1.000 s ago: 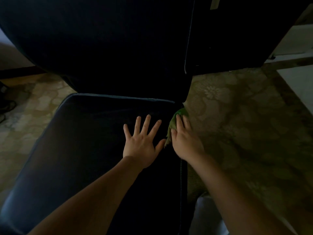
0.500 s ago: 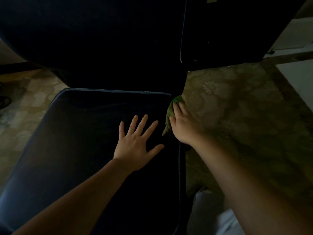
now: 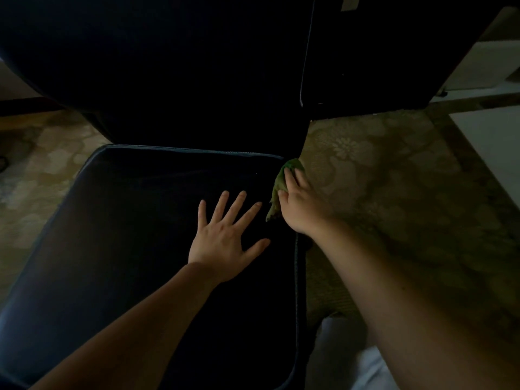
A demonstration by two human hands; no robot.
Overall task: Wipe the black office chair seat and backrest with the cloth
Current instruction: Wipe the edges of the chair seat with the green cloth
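A black office chair stands in a dim room, its backrest (image 3: 168, 66) rising dark across the top and the seat (image 3: 126, 235) spreading below it over a patterned floor (image 3: 394, 192). The person's left hand (image 3: 225, 235) lies flat on the seat's right half, fingers spread and straight, holding nothing. The right hand (image 3: 301, 209) sits at the seat's right edge, near the rear corner just below the backrest. Its fingers stretch fairly straight over a green cloth (image 3: 278, 184), pressing it to the piped rim. The cloth lies under that palm and fingers, its crumpled edge showing along the hand's left side, between the two hands.
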